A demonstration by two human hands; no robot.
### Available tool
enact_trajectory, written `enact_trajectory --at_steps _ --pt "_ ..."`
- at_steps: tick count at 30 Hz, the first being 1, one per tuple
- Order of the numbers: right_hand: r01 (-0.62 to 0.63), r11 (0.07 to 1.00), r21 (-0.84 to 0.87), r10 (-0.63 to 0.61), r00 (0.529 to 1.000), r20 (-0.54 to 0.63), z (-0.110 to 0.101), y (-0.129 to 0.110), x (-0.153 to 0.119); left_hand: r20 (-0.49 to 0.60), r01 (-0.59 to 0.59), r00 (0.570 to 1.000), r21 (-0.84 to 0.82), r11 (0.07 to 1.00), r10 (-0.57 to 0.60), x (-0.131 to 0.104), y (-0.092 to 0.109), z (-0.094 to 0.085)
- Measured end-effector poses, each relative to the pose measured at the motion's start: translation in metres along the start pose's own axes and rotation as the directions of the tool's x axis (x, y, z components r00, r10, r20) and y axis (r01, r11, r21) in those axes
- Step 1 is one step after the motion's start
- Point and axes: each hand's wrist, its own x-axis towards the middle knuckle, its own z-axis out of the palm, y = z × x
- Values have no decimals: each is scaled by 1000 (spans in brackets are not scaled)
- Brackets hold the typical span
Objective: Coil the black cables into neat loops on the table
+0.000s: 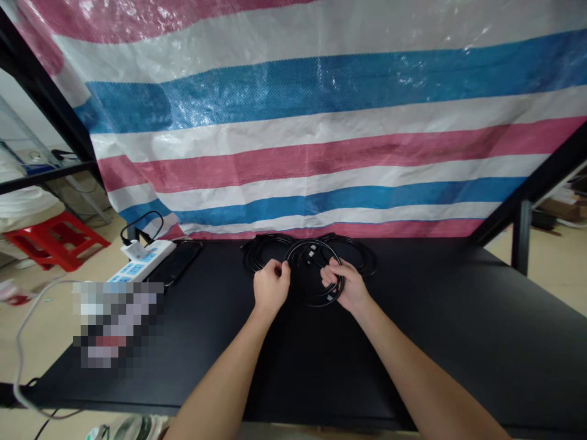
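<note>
Between my two hands, a black cable (312,242) is wound into a round coil, held just above the black table. At the coil's left side, the fingers of my left hand (271,285) are pinched on the cable. My right hand (347,282) is wrapped round the strands on the right side. A light-coloured connector (312,250) shows within the loop. Behind my left hand lies another coiled black cable (259,244), and a further black coil (367,253) lies behind my right hand. Where the coils overlap, I cannot tell their strands apart.
A white power strip (153,252) with a plugged-in charger (134,250) lies at the table's (440,324) left, beside a black phone-like slab (177,263). A striped plastic sheet (312,146) hangs behind. A red stool (59,240) stands on the floor to the left.
</note>
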Motion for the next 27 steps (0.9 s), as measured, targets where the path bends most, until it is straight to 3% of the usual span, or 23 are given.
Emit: enact_trajectory --at_steps 3,6,8,11,16,20,23,27 --pt "-10 999 34 8 999 34 -2 -3 0 130 43 991 -88 995 -32 4 -3 -1" --pt "-33 997 73 25 994 106 -3 -7 -2 300 112 953 -195 974 -49 3 -4 1" --pt "-68 993 97 50 984 170 -4 -9 -4 353 111 935 -241 964 -19 1 -3 3" --pt "-131 984 125 95 961 259 -7 -11 -6 354 44 933 -272 961 58 0 -2 3" --pt "-203 972 119 148 920 362 -12 -12 -6 288 -65 952 -148 987 106 4 -6 -1" --pt "-215 970 114 144 884 444 -14 -14 -8 283 -53 945 -353 934 161 3 -6 1" --pt "-157 984 82 113 914 389 -11 -15 -8 339 98 928 -623 776 155 -3 -2 8" --pt "-15 993 -117 22 998 65 -3 -6 -2 451 373 892 -770 517 28 -6 3 14"
